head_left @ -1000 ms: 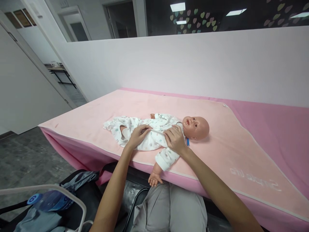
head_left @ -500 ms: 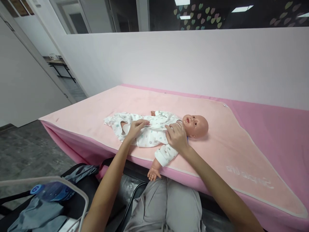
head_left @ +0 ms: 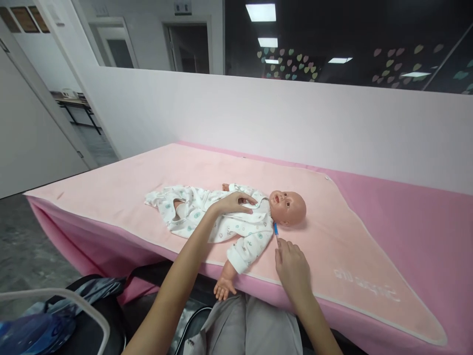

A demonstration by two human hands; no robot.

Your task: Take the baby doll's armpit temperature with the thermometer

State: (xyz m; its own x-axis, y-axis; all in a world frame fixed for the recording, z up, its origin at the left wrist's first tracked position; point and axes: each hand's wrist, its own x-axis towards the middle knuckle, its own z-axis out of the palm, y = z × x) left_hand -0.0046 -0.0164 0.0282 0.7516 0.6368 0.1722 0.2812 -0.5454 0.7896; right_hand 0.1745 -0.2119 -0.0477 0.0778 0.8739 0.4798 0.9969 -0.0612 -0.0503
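Observation:
A baby doll (head_left: 286, 207) in a white patterned romper (head_left: 207, 219) lies on its back on a pale pink blanket (head_left: 332, 236), head to the right. My left hand (head_left: 236, 202) rests flat on the doll's chest, fingers stretched out. My right hand (head_left: 291, 268) sits on the blanket below the doll's head, fingers pinched on the end of a thin blue stick (head_left: 275, 230) that lies beside the doll's neck. The doll's bare hand (head_left: 220, 288) hangs over the near edge.
The blanket covers a darker pink padded table (head_left: 417, 217) against a white wall. Its near edge runs just in front of my grey-trousered lap (head_left: 258, 325). A dark bag with a blue bottle (head_left: 33, 333) and a white rail sit at lower left.
My right hand left the doll's collar and dropped back to the blanket, now pinching the blue stick. My left hand slid from the doll's belly up to its chest and flattened.

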